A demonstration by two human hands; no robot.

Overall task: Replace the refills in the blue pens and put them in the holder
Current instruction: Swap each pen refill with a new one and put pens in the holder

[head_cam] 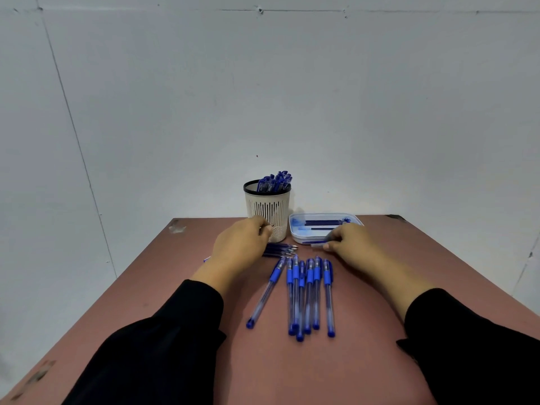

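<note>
The place looks like a bare, makeshift workroom set up for a desk task, not a furnished home or office. A plain reddish-brown table with scuffed, chipped patches at its far corners and near left edge stands pushed against a white panelled wall, whose thin seams and small screw marks run across the top and down the left side. Nothing hangs on the wall. The only furnishings are stationery: a slotted cream pen holder with a black rim at the far edge, a shallow white tray just right of it, and blue pens laid in a row. The lighting seems flat and artificial, though its source is out of view.
</note>
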